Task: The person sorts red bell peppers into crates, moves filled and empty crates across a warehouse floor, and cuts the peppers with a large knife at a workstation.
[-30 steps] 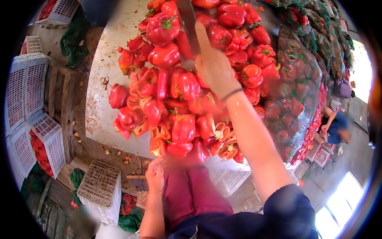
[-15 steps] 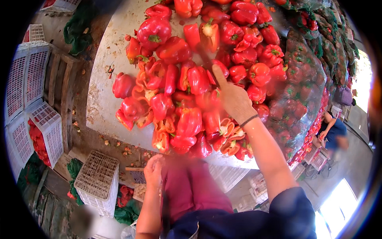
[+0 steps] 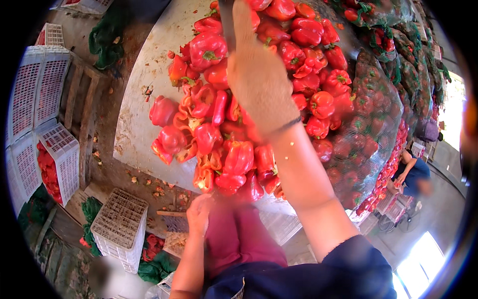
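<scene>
My right hand (image 3: 261, 82), which looks covered by a tan glove with a dark band at the wrist, is raised over a heap of red bell peppers (image 3: 239, 157). It is closed on a knife, with the index finger stretched along it; the dark blade (image 3: 227, 25) points away toward the far side of the table. The handle is hidden in the palm. By the near table edge, below the heap, is my left hand (image 3: 199, 212) with curled fingers; whatever they hold is hidden. Several peppers are cut open, such as the pepper piece (image 3: 203, 178) at the near edge.
The heap lies on a pale, stained table (image 3: 137, 119). To its right bulges a mesh sack (image 3: 373, 114) full of peppers. White plastic crates (image 3: 122, 219) stand on the left, one with red pieces inside. A co-worker in dark clothing (image 3: 416, 172) sits at far right.
My right hand with the knife has risen and moved away from me to the upper middle, off the middle of the heap. The left hand stays near the table edge, shifted only slightly.
</scene>
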A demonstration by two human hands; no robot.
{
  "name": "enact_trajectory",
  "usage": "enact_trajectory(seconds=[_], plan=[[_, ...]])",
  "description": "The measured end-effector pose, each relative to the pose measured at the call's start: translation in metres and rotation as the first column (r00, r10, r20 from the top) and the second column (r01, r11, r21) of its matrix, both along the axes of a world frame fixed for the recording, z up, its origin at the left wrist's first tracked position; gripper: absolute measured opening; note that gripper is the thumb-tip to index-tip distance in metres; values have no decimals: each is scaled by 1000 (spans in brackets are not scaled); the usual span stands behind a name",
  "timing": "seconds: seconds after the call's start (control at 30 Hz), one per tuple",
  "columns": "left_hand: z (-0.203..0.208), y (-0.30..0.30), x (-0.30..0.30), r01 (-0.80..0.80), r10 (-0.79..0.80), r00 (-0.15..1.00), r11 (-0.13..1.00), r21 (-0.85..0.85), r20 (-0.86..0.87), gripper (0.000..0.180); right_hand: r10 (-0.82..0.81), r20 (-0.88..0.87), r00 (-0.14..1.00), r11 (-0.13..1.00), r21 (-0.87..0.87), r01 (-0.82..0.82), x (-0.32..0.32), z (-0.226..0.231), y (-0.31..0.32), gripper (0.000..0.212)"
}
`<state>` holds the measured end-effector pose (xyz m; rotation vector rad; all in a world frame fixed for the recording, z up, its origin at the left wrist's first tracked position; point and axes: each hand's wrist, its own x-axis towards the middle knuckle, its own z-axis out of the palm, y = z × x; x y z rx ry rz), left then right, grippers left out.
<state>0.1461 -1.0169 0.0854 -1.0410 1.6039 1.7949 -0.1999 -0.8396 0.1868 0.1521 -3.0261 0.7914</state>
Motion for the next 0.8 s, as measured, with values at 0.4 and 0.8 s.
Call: enact_trajectory(seconds=[0.4, 0.8], plan=[[6, -51, 12, -102, 103, 991, 995, -22, 82, 20, 156, 596, 788, 975, 36, -220, 40, -122, -1, 64], [3, -11, -40, -50, 51, 996, 999, 16, -78, 25, -4, 549, 836, 985, 148, -92, 87, -63, 67, 78]])
